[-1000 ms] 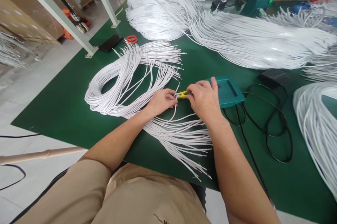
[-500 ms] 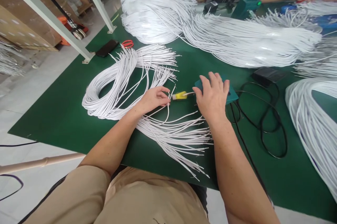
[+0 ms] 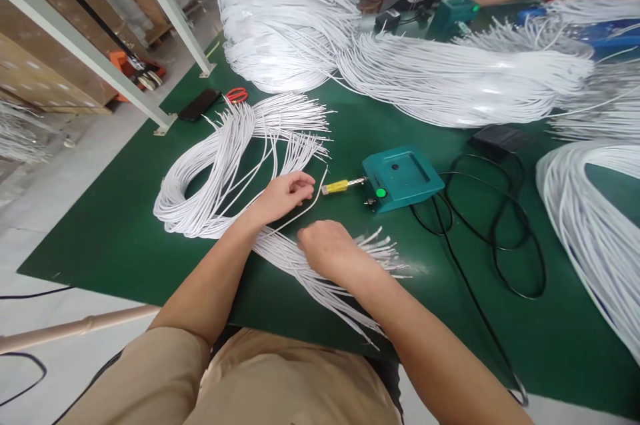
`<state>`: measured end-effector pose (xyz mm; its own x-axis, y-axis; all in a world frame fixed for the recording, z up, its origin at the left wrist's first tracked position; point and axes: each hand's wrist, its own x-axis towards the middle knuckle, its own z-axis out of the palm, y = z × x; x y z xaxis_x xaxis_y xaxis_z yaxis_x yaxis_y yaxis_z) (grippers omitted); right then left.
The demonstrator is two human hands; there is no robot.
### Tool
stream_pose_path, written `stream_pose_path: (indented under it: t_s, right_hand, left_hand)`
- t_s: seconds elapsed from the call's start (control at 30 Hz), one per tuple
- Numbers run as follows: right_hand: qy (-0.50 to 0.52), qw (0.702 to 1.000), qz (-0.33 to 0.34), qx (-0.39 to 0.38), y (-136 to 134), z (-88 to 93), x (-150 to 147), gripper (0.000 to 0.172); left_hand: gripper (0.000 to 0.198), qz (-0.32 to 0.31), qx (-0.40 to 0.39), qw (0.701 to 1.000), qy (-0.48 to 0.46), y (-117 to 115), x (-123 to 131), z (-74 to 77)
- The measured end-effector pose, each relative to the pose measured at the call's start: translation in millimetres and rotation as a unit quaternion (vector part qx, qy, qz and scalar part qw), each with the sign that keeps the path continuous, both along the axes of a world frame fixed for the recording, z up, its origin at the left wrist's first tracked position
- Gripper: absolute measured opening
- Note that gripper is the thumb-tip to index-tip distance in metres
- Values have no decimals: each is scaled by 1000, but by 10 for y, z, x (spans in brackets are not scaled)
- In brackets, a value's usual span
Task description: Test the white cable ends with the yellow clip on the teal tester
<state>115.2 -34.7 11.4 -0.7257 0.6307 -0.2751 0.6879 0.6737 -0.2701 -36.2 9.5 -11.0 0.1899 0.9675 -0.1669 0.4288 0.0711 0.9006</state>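
The green counter (image 3: pixel 115 225) is being taken up by a white cable coil (image 3: pixel 200 178). Its fanned cable ends (image 3: pixel 380 248) are now being covered by the right hand (image 3: pixel 327 253), fingers bent down on them, grip not discernible. Half a second ago that hand was being rested on the teal box (image 3: pixel 403 178). A single cable (image 3: pixel 314 197) is being touched by the curled left hand (image 3: pixel 283 197); a pinch cannot be told. The yellow-handled probe (image 3: pixel 335 186) is being left lying against the box.

- Left hand (image 3: pixel 283 195) rests left of the teal box (image 3: pixel 403 175), fingers loosely curled (grip unclear).
- Right hand (image 3: pixel 327 252) lies knuckles-up, below-left of the box, fingers bent downward, forearm reaching in from lower right.
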Motion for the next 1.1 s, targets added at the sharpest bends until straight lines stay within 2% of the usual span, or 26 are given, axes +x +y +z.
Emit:
stream_pose_path:
  t_s: [0.1, 0.2, 0.37, 0.43, 0.5, 0.57, 0.63, 0.67, 0.73, 0.8, 0.9, 0.93, 1.0, 1.03, 1.1]
  right_hand:
    - [17, 997, -43, -59, 61, 41, 55, 25]
    - [72, 990, -89, -78, 168, 43, 138, 28]
    - [182, 962, -186, -78, 301, 66, 262, 29]
    - [239, 946, -208, -67, 324, 110, 325, 29]
    - [294, 925, -235, -50, 335, 151, 393, 28]
    - [333, 908, -253, -34, 334, 170, 440, 27]
    - [342, 912, -226, -27, 320, 161, 442, 22]
    - [332, 922, -196, -29, 306, 151, 423, 20]
    - [280, 950, -128, -46, 259, 129, 349, 23]
    - [193, 976, -82, -64, 181, 119, 247, 32]
    - [74, 994, -63, -57, -8, 122, 85, 42]
    - [52, 996, -57, -48, -91, 118, 34, 43]
    - [29, 999, -43, -14, -272, 92, -57, 49]
    - [20, 999, -37, 11, -362, 67, -96, 53]
    - [1, 996, -37, 75, -519, 3, -149, 57]
  left_hand:
    - [34, -23, 74, 984, 161, -33, 27, -67]
    - [34, -43, 88, 969, 227, -45, 25, -73]
    - [37, -18, 73, 984, 160, -29, -79, 51]
    - [35, -33, 64, 988, 137, -48, -96, 125]
    - [33, -91, 33, 990, 105, -92, -81, 219]
    - [35, -179, -26, 981, 74, -153, -61, 337]
    - [37, -233, -71, 967, 71, -217, -84, 466]
    - [37, -228, -72, 967, 84, -246, -126, 526]
    - [34, -144, -24, 982, 122, -297, -284, 623]
    - [38, -18, 31, 986, 165, -341, -531, 668]
    - [45, 186, 107, 949, 232, -376, -982, 636]
    - [50, 235, 119, 933, 245, -372, -1128, 606]
    - [60, 281, 83, 916, 273, -326, -1379, 531]
    - [62, 280, 44, 923, 259, -285, -1474, 492]
    - [62, 278, -44, 945, 168, -175, -1595, 424]
